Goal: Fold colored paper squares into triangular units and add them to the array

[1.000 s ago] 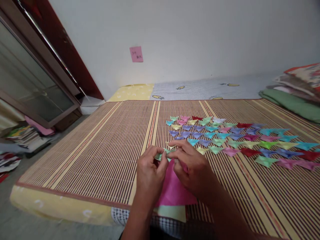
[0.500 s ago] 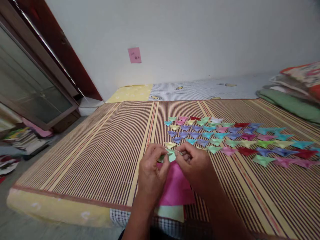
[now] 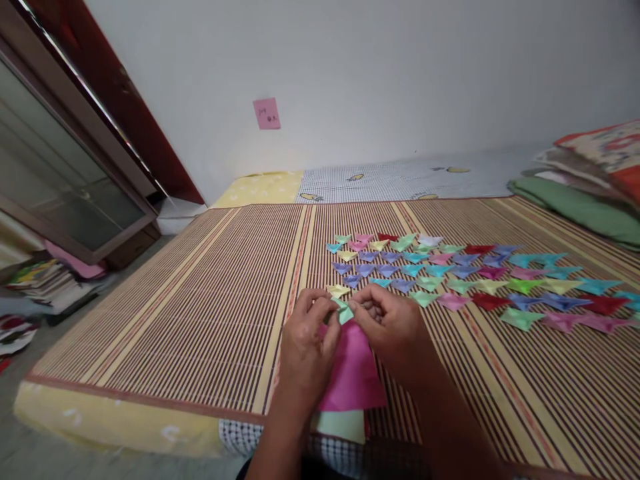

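Note:
A small folded green paper (image 3: 343, 311) is pinched between both hands. My left hand (image 3: 307, 347) grips its left side, thumb and fingers together. On its right side, my right hand (image 3: 393, 330) holds it with thumb and bent fingers. Beneath the hands lies a bright pink paper sheet (image 3: 354, 373), partly covered by them. A pale green sheet (image 3: 343, 425) sticks out under the pink one at the mat's front edge. Just beyond the hands, a small yellow folded paper (image 3: 339, 291) rests on the striped mat (image 3: 210, 300).
Rows of small folded papers (image 3: 465, 272) in many colours spread over the mat to the right. Folded cloths and a cushion (image 3: 590, 193) are stacked at the far right. A pink note (image 3: 267, 113) is on the wall. Books (image 3: 45, 287) lie at the left, below a glass-panelled door (image 3: 75, 160).
The view has shifted slightly. The fingers have closed in a little on the green paper, and less of it shows by my left hand.

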Motion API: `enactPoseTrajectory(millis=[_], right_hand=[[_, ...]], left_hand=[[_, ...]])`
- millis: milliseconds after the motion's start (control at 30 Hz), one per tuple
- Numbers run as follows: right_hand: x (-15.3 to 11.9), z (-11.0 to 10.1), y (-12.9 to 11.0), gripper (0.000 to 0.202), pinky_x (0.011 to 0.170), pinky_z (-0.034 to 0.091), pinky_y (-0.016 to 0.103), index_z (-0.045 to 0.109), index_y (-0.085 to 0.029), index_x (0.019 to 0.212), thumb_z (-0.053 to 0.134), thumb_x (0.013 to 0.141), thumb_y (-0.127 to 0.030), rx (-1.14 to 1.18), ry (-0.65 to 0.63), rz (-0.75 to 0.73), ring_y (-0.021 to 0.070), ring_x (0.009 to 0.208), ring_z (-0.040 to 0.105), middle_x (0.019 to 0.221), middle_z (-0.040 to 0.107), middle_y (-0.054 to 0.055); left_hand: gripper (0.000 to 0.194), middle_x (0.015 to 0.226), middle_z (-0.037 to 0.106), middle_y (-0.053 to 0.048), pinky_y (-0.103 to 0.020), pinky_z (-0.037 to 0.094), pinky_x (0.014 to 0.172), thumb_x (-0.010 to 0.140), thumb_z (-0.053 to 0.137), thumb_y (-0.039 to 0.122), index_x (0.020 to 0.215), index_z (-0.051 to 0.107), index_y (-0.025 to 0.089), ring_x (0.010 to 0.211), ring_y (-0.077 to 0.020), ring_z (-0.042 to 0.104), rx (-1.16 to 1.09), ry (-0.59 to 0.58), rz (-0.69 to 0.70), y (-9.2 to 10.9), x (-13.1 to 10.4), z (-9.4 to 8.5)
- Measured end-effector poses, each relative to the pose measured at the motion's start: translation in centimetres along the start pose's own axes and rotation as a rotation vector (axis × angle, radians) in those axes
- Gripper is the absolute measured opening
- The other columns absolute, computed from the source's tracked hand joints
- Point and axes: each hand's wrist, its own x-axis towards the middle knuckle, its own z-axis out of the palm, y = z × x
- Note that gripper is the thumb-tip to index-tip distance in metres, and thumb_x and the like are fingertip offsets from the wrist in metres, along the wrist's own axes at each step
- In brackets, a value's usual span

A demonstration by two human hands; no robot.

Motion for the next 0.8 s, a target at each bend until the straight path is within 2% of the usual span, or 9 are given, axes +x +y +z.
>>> enactPoseTrajectory(millis=[233, 367, 433, 533, 633, 733, 800], right_hand=[[0.3, -0.5, 0.3, 0.018, 0.050, 0.038, 0.024, 0.065, -0.018, 0.075, 0.059, 0.088, -0.029, 0.121, -0.101, 0.044, 0.0124, 0.054, 0.050, 0.060, 0.057, -0.002], [0.6, -1.5, 0.2, 0.026, 0.051, 0.038, 0.025, 0.065, -0.018, 0.079, 0.057, 0.095, -0.036, 0.140, -0.094, 0.013, 0.0128, 0.056, 0.050, 0.062, 0.055, -0.003], [0.7, -2.1, 0.0, 0.022, 0.052, 0.038, 0.025, 0.066, -0.019, 0.082, 0.057, 0.095, -0.034, 0.108, -0.077, -0.014, 0.0131, 0.056, 0.051, 0.063, 0.056, -0.003], [0.7, -2.9, -0.1, 0.012, 0.057, 0.043, 0.026, 0.070, -0.020, 0.090, 0.058, 0.092, -0.020, 0.026, -0.099, -0.111, 0.0143, 0.062, 0.055, 0.072, 0.062, -0.001], [0.6, -3.1, -0.1, 0.022, 0.070, 0.050, 0.029, 0.072, -0.021, 0.099, 0.055, 0.089, -0.009, -0.021, -0.141, -0.301, 0.0169, 0.080, 0.063, 0.090, 0.066, 0.003], [0.6, -2.7, 0.0, 0.021, 0.081, 0.052, 0.033, 0.072, -0.020, 0.099, 0.057, 0.092, -0.008, -0.025, -0.177, -0.410, 0.0190, 0.093, 0.066, 0.098, 0.066, 0.006], [0.7, -2.3, 0.1, 0.017, 0.081, 0.052, 0.033, 0.070, -0.018, 0.095, 0.058, 0.092, -0.008, -0.040, -0.169, -0.432, 0.0195, 0.094, 0.066, 0.097, 0.067, 0.006]], left_hand=[[0.021, 0.100, 0.061, -0.004, -0.029, 0.052, 0.074, 0.090, 0.059, 0.000, 0.089, 0.065, 0.019, 0.090, -0.0168, 0.063, -0.007, -0.019, -0.020, -0.3, 0.0, 0.1], [0.020, 0.097, 0.063, -0.004, -0.027, 0.051, 0.071, 0.090, 0.060, 0.001, 0.088, 0.066, 0.020, 0.090, -0.0171, 0.062, -0.054, 0.003, -0.052, -0.2, 0.2, -0.1], [0.019, 0.096, 0.063, -0.003, -0.027, 0.051, 0.071, 0.090, 0.061, 0.002, 0.087, 0.066, 0.020, 0.090, -0.0172, 0.062, -0.070, 0.014, -0.075, -0.3, 0.2, -0.2], [0.018, 0.098, 0.064, -0.003, -0.030, 0.052, 0.076, 0.091, 0.062, 0.003, 0.089, 0.067, 0.021, 0.093, -0.0184, 0.063, -0.078, 0.017, -0.090, -0.5, 0.2, -0.3], [0.019, 0.104, 0.064, -0.005, -0.032, 0.053, 0.079, 0.090, 0.063, 0.003, 0.090, 0.068, 0.021, 0.100, -0.0203, 0.063, -0.084, 0.023, -0.081, -0.8, 0.1, -0.3], [0.019, 0.108, 0.064, -0.006, -0.034, 0.053, 0.081, 0.090, 0.063, 0.003, 0.089, 0.067, 0.021, 0.104, -0.0212, 0.063, -0.077, 0.020, -0.070, -0.9, 0.1, -0.3], [0.020, 0.108, 0.064, -0.006, -0.035, 0.053, 0.083, 0.090, 0.062, 0.002, 0.088, 0.067, 0.021, 0.106, -0.0214, 0.062, -0.073, 0.003, -0.064, -0.9, 0.1, -0.3]])
